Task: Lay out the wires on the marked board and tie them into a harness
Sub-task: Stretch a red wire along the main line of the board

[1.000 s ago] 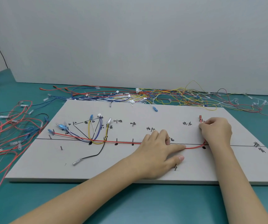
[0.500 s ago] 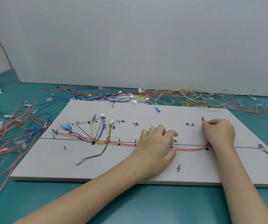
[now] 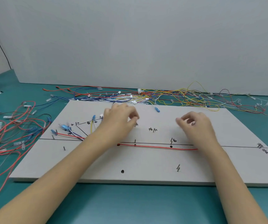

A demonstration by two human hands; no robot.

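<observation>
The grey marked board [image 3: 146, 164] lies flat on the teal table, with a black line, handwritten labels and small pins. A red wire [image 3: 154, 146] runs along just below the line, and both forearms cover parts of it. Blue, yellow, white and black wires [image 3: 75, 135] fan out at the board's left end. My left hand [image 3: 118, 122] hovers over the board's back middle, blurred, its fingers loosely curled and holding nothing. My right hand [image 3: 196, 126] hovers to the right of it, above the red wire's right end, loosely curled too, and nothing shows in it.
A tangle of loose wires [image 3: 170, 96] stretches along the white wall behind the board. Another pile, mostly red, [image 3: 8, 126] lies on the table to the left. A loose blue connector [image 3: 157, 109] rests near the board's back edge. A pin [image 3: 178, 168] stands at the front.
Both hands have let go of the red wire and lifted off the board, moving toward its back edge. The red wire stays along the line.
</observation>
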